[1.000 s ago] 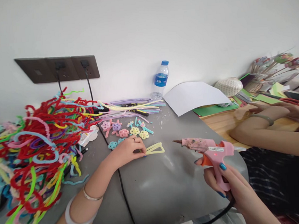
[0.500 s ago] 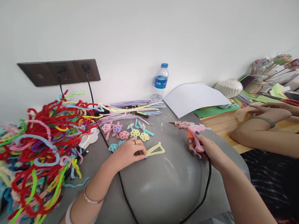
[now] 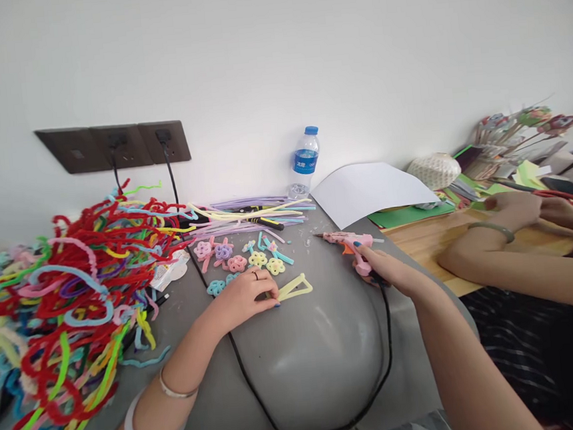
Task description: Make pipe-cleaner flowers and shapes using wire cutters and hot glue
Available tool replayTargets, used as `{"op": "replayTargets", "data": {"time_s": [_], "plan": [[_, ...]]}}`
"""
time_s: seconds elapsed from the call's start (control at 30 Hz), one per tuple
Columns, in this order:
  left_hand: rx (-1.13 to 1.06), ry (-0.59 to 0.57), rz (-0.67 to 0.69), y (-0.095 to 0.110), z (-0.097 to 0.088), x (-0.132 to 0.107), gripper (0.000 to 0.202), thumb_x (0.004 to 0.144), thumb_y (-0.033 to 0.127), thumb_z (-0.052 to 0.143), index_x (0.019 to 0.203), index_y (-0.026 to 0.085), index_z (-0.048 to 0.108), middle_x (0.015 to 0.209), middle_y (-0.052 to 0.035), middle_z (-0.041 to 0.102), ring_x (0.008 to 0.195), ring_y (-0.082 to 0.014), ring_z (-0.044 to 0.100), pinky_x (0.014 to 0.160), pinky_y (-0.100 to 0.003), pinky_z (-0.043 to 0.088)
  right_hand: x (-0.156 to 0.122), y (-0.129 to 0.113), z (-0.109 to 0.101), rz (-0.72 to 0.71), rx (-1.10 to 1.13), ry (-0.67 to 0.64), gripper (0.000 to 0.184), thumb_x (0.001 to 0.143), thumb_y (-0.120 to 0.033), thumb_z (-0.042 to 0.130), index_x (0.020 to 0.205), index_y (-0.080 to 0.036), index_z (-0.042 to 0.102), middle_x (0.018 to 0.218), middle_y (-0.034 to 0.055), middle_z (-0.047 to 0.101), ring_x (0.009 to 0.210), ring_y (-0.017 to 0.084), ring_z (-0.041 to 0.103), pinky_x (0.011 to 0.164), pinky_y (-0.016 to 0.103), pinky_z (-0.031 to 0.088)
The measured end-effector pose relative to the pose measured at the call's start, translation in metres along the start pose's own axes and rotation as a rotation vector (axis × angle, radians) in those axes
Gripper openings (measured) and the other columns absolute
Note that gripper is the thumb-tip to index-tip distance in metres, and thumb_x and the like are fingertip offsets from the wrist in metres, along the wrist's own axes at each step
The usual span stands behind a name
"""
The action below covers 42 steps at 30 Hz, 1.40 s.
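My left hand (image 3: 243, 294) rests on the grey table (image 3: 304, 367), fingers pinched on one corner of a yellow pipe-cleaner triangle (image 3: 295, 286). My right hand (image 3: 384, 268) reaches far out over the table and grips a pink glue gun (image 3: 350, 241), its nozzle pointing left, low over the surface. Its black cord (image 3: 335, 428) loops back across the table. Small pastel pipe-cleaner flowers (image 3: 240, 256) lie just beyond my left hand.
A big tangle of coloured pipe cleaners (image 3: 58, 308) fills the left. Straight pastel stems (image 3: 251, 211), a water bottle (image 3: 303, 163) and white paper (image 3: 372, 187) sit by the wall. Another person's arms (image 3: 509, 242) rest on the wooden table at right.
My right hand carried the glue gun from near me forward and left, lowering it to the table beyond the triangle. My left hand stayed on the yellow triangle.
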<state>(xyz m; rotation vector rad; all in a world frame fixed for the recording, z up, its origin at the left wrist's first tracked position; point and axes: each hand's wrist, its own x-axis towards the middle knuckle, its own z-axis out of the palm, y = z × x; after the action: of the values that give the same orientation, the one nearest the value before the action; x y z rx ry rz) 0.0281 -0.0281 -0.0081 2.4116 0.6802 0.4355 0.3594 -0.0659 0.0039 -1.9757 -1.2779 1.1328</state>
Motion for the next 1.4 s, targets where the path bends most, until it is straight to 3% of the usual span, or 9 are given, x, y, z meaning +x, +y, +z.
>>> {"op": "replayTargets", "data": {"time_s": [0.17,0.33,0.43,0.57,0.67,0.8,0.93,1.13,1.4], "plan": [[0.017,0.02,-0.007,0.0,-0.001,0.0,0.01,0.092,0.021,0.064,0.082,0.019,0.065,0.089,-0.001,0.063,0.093,-0.0181,0.056,0.082,-0.028,0.041,-0.007,-0.009,0.008,0.111,-0.304,0.214,0.057,0.092,-0.057,0.045,0.047,-0.022,0.051,0.052,0.0073,0.059,0.051,0.021,0.054,0.054,0.032,0.037],[0.039,0.024,0.003,0.002,-0.001,0.001,0.013,0.094,0.023,0.062,0.082,0.019,0.065,0.089,-0.0019,0.064,0.092,-0.0189,0.056,0.082,-0.03,0.041,-0.018,-0.006,0.008,0.122,-0.426,0.245,0.05,0.09,-0.056,0.047,0.061,-0.023,0.068,0.078,0.0089,0.074,0.071,0.026,0.065,0.061,0.032,0.041],[0.046,0.014,0.011,0.004,-0.001,0.001,0.012,0.093,0.022,0.063,0.082,0.019,0.066,0.09,-0.0016,0.064,0.091,-0.0185,0.056,0.081,-0.03,0.041,-0.025,-0.002,0.007,0.109,-0.477,0.229,0.048,0.09,-0.057,0.044,0.068,-0.024,0.071,0.08,0.0071,0.075,0.075,0.026,0.066,0.062,0.031,0.041],[0.04,0.013,0.013,0.005,0.0,0.0,0.01,0.092,0.02,0.064,0.082,0.02,0.068,0.091,-0.0015,0.063,0.092,-0.0179,0.056,0.082,-0.029,0.042,-0.036,0.004,0.01,0.028,-0.472,0.338,0.043,0.088,-0.056,0.047,0.065,-0.024,0.062,0.073,0.0061,0.071,0.069,0.025,0.063,0.059,0.031,0.039],[0.047,0.01,0.011,0.005,0.0,0.0,0.011,0.092,0.021,0.064,0.083,0.02,0.069,0.094,-0.0021,0.062,0.092,-0.0179,0.056,0.081,-0.029,0.042,-0.047,0.002,0.016,-0.166,-0.327,0.399,0.029,0.087,-0.048,0.052,0.074,-0.023,0.058,0.072,0.0037,0.068,0.065,0.021,0.059,0.061,0.03,0.04],[0.083,0.009,0.025,0.004,0.001,0.0,0.009,0.092,0.021,0.064,0.085,0.02,0.07,0.094,-0.0022,0.061,0.091,-0.0176,0.056,0.081,-0.029,0.042,-0.057,-0.013,0.032,-0.506,-0.128,0.146,0.024,0.091,-0.042,0.052,0.1,-0.022,0.062,0.071,0.0011,0.058,0.061,0.017,0.05,0.058,0.028,0.04],[0.118,0.003,0.035,0.004,0.001,0.0,0.006,0.091,0.019,0.066,0.086,0.02,0.069,0.095,-0.002,0.061,0.093,-0.0178,0.057,0.082,-0.03,0.042,-0.055,-0.033,0.045,-0.673,-0.19,-0.065,0.022,0.094,-0.035,0.053,0.104,-0.022,0.068,0.076,0.0023,0.055,0.067,0.017,0.049,0.06,0.027,0.04],[0.139,0.002,0.054,0.005,0.001,0.0,0.005,0.091,0.019,0.066,0.086,0.02,0.069,0.095,-0.0018,0.061,0.094,-0.0182,0.057,0.083,-0.03,0.042,-0.041,-0.043,0.048,-0.732,-0.237,-0.232,0.019,0.096,-0.031,0.055,0.097,-0.021,0.07,0.084,0.0031,0.058,0.069,0.014,0.051,0.061,0.026,0.04],[0.132,-0.003,0.064,0.002,0.002,0.0,0.008,0.092,0.02,0.064,0.086,0.02,0.068,0.094,-0.0019,0.06,0.092,-0.0177,0.056,0.08,-0.03,0.041,-0.037,-0.046,0.044,-0.739,-0.278,-0.301,0.016,0.095,-0.029,0.057,0.089,-0.019,0.069,0.086,0.0029,0.059,0.07,0.014,0.05,0.064,0.026,0.04]]}}
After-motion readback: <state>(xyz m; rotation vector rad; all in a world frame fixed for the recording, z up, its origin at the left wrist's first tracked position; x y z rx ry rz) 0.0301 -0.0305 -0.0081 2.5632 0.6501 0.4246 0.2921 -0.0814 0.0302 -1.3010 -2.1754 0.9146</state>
